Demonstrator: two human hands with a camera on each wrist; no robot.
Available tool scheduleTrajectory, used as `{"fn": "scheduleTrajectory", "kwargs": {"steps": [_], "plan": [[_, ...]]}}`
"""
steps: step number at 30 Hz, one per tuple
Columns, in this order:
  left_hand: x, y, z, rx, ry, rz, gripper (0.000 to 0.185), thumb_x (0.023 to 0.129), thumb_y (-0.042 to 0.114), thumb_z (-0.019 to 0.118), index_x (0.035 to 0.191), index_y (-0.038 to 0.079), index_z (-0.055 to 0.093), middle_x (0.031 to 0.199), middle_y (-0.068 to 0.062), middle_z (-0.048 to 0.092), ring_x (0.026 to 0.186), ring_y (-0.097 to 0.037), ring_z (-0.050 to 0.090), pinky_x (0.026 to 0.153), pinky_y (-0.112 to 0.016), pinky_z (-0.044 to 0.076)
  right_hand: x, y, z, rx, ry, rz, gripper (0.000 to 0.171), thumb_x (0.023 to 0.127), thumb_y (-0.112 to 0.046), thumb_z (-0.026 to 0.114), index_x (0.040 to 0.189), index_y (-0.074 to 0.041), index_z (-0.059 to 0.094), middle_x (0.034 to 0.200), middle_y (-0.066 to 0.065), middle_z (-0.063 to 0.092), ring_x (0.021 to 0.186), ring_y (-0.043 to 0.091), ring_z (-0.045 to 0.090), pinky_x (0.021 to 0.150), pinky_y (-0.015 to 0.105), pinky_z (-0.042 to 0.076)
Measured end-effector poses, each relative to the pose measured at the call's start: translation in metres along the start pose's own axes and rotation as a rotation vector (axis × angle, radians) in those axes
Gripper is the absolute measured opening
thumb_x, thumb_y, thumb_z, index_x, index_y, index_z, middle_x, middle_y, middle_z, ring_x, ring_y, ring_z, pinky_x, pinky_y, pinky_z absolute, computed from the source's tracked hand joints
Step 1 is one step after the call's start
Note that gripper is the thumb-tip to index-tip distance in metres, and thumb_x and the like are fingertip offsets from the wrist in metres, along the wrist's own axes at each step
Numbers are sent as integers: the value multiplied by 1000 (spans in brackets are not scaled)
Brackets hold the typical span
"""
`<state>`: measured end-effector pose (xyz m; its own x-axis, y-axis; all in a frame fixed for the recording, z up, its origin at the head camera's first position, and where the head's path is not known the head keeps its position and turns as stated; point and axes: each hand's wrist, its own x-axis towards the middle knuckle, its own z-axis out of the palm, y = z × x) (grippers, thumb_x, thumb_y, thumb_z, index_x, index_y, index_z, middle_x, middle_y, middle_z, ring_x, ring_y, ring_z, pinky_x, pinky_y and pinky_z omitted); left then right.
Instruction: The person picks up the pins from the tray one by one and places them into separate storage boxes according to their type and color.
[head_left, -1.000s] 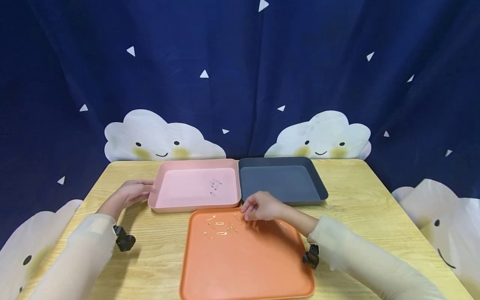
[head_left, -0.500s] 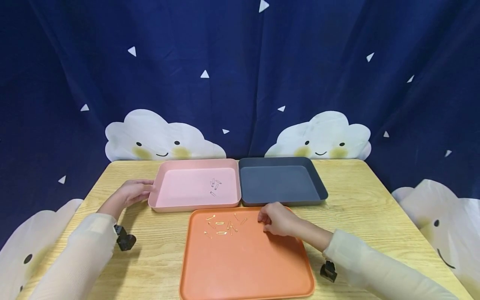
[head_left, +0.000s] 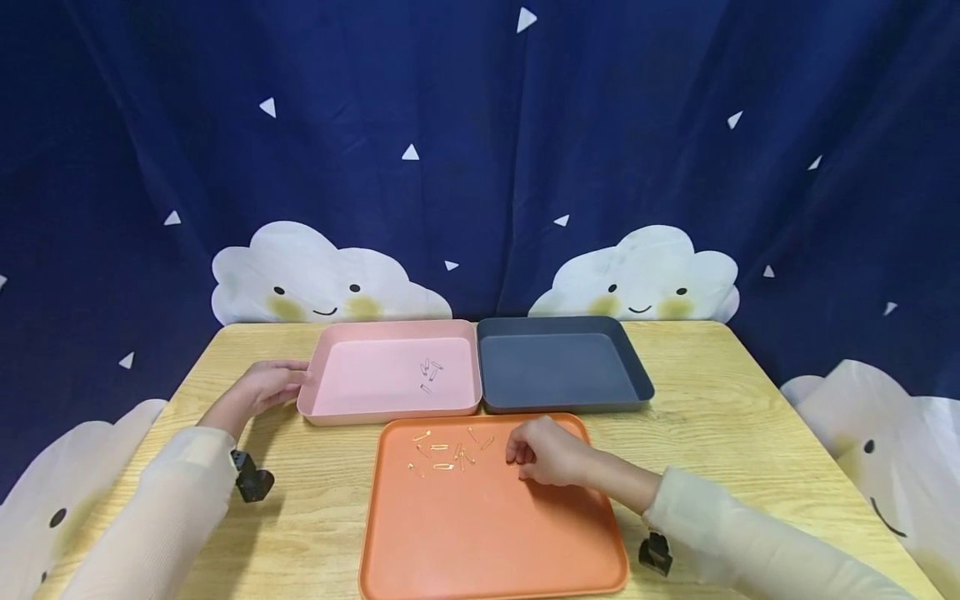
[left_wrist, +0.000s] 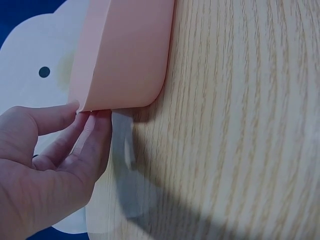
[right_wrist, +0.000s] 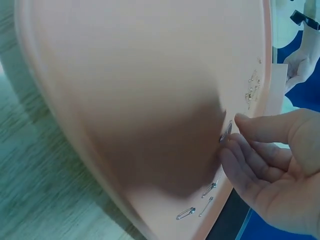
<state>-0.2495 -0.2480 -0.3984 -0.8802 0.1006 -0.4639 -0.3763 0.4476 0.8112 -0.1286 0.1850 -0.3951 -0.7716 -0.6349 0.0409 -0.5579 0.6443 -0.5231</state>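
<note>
nearest, orange tray [head_left: 487,542] on the wooden table [head_left: 750,400]. on it, right hand [head_left: 546,454], curled fingertips [right_wrist: 235,150] pinching a safety pin [right_wrist: 226,133]; more pins [head_left: 442,452] just left. farther, left hand [head_left: 264,387], fingers together, touching the pink tray [head_left: 390,412] corner; dark tray [head_left: 562,367] alongside.

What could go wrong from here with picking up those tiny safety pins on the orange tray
1. The right hand pinches one small safety pin at its fingertips; so slight a grip might let it slip back onto the orange tray.
2. The gold pins lie bunched together, so two may lift at once.
3. The left hand only touches the pink tray at its corner, so that tray could slide if bumped.
</note>
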Motion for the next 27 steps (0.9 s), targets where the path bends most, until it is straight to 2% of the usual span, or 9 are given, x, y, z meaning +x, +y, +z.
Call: {"fn": "scheduleTrajectory", "kwargs": {"steps": [2,3,10,15,19,21,23,27], "plan": [[0,-1,1,14,4,-7,60,95,18,54,146,-6,32,148,-25,40,82,6,59,95,-24,54,1,1,1,-44,17,3,18,67,4,77,74,-5,63,63,0,60,58,-2,46,52,12,43],[0,-1,1,13,4,-9,60,95,18,54,146,-6,32,149,-26,37,83,6,59,96,-26,54,2,2,1,-63,20,16,18,68,2,78,73,-6,63,62,-1,59,57,-2,45,52,12,42],[1,-2,1,-2,10,-2,60,95,17,55,145,-6,33,147,-25,41,82,6,59,90,-21,55,9,5,7,-151,16,154,18,71,-4,80,65,-10,65,58,-5,59,57,-1,43,52,13,39],[1,-1,0,12,12,-10,60,96,18,55,146,-6,32,149,-26,37,83,6,59,97,-27,53,13,2,5,-208,-33,128,19,75,-3,73,61,-13,64,56,-8,55,56,0,41,51,13,37],[0,-1,0,14,11,-1,60,95,17,55,145,-7,32,148,-26,38,82,5,59,91,-22,55,15,1,4,-242,-58,60,19,75,-2,65,61,-14,61,56,-8,53,56,0,40,51,13,36],[0,-2,1,10,8,6,60,95,17,55,145,-8,32,148,-27,39,82,5,59,88,-20,56,16,2,5,-204,-62,43,17,74,-3,65,62,-14,59,56,-8,53,55,-2,41,51,12,36],[1,-3,1,5,1,15,60,95,16,55,145,-9,32,147,-27,40,84,4,60,87,-20,56,17,3,4,-122,-69,36,14,73,-3,64,65,-13,60,57,-7,57,55,-5,42,51,10,38],[3,-5,1,2,-8,34,60,95,16,54,145,-10,32,145,-27,43,84,5,60,87,-20,56,19,3,4,211,-122,112,7,77,2,59,75,-5,62,65,6,68,57,-1,54,54,14,48]]}}
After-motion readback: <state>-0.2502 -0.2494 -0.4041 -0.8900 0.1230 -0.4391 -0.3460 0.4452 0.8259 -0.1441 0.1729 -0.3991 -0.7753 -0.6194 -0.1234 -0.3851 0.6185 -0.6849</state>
